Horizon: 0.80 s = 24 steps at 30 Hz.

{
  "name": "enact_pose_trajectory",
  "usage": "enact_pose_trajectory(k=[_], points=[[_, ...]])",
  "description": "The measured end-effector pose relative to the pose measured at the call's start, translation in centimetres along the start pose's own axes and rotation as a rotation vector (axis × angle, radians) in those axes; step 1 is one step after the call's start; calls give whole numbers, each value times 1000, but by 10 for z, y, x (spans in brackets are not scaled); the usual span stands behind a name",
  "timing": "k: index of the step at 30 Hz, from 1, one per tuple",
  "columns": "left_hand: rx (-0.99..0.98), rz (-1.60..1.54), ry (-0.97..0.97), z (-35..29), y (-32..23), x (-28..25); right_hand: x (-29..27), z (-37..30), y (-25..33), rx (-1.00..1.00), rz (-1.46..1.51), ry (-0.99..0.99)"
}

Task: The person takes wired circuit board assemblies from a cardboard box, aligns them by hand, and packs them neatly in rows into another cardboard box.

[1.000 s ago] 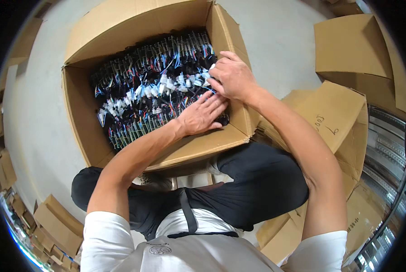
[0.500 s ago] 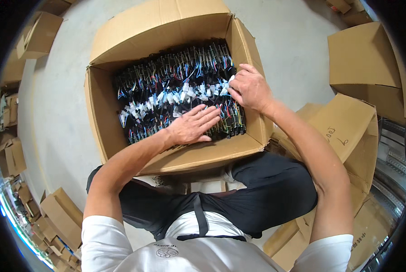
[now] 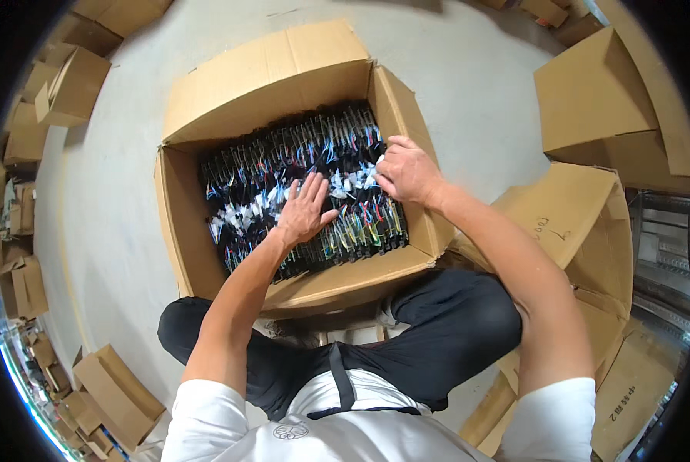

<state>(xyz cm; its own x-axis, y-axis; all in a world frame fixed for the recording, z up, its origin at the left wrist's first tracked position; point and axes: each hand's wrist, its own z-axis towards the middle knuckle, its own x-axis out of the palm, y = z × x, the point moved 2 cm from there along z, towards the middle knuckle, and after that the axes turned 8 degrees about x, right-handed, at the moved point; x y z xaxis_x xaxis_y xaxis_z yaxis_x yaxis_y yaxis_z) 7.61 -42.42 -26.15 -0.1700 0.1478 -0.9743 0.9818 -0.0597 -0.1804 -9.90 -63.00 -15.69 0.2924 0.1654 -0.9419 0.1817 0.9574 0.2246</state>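
In front of me stands an open cardboard box (image 3: 337, 289). Tightly packed rows of thin dark parts with coloured wires and white connectors (image 3: 241, 219) fill its bottom. My left hand (image 3: 302, 212) lies flat over the middle of the rows, palm down, with its fingers stretched out and slightly spread. At the right end of the white connector band, my right hand (image 3: 406, 171) is closed, thumb and fingers curled together beside the box's right wall. Something small and white shows at its fingertips, probably a connector; the rest of its grip is hidden.
On the right, a tall cardboard box (image 3: 595, 92) stands behind an opened carton (image 3: 553, 212) with handwriting. Metal racking (image 3: 664, 239) rises at the right edge. An open carton (image 3: 118, 393) sits at the lower left, and several more boxes line the left side.
My left hand has shifted left and farther into the box, its fingers now pointing away from me. The right hand stays closed at the right end of the connectors. The whole view has shifted slightly.
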Motion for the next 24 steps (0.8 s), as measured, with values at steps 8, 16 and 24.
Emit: enact_pose_trajectory(k=[8,16,24], points=[[-189,-771,-283,-36,-130,-110,-11,-5,-12,72,52,155],[-205,-361,62,-80,-161,-85,-116,11,33,123,735,238],[-146,-318,-31,-65,-179,-76,-313,-266,-71,903,927,-207]])
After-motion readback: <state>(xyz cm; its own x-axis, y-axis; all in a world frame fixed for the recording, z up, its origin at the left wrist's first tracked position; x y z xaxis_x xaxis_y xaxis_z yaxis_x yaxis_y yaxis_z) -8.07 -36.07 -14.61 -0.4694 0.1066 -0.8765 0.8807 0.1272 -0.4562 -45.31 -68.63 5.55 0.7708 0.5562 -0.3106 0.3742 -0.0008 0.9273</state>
